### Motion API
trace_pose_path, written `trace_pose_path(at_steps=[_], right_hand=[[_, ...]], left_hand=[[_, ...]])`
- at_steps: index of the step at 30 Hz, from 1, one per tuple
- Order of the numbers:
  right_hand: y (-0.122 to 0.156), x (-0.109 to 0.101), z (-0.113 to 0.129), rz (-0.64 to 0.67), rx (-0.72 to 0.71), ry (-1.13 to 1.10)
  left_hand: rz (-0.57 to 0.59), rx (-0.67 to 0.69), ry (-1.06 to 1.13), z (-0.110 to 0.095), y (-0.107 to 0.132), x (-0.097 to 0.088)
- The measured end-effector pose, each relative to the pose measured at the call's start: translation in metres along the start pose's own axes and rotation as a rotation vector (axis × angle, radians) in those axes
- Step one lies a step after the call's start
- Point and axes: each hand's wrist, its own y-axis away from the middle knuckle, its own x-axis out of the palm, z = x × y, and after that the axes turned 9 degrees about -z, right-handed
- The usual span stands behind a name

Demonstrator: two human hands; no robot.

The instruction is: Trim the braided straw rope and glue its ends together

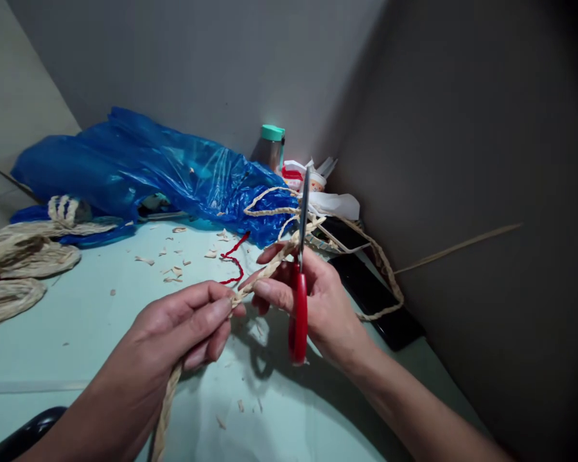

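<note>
- A pale green surface point(77, 333) in a grey-walled corner was strewn with clippings point(173, 273).
- The braided rope point(262, 273) slanted from lower left to upper right, just above the surface, bridging both hands.
- The left hand point(183, 327) pinched it with closed fingers point(207, 314).
- The right hand point(325, 301) was clenched on the rope and the scissors point(298, 321), blades upright across it.
- A blue bag point(139, 167) lay behind.

A makeshift craft corner, likely at home: a pale surface point(77, 333) wedged between bare grey walls point(197, 64). Left of the blue plastic bag point(139, 167) lie raffia bundles point(24, 256); before it, fibre scraps point(173, 269); right of it, a bottle point(271, 147).
</note>
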Motion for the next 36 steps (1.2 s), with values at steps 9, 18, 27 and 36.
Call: trace_pose_path(at_steps=[9, 18, 27, 36], right_hand=[[0.002, 0.002, 0.004, -0.070, 0.035, -0.003], [-0.005, -0.008, 0.001, -0.133, -0.043, -0.080], [-0.012, -0.016, -0.001, -0.220, -0.107, -0.064], [0.000, -0.012, 0.003, -0.073, -0.376, 0.670]], left_hand=[[-0.128, 0.121, -0.231, -0.005, 0.010, 0.008], [-0.095, 0.060, -0.176, 0.001, 0.011, 0.005], [-0.056, 0.108, -0.105, 0.003, 0.006, 0.005], [0.077, 0.053, -0.032, -0.010, 0.003, -0.008]])
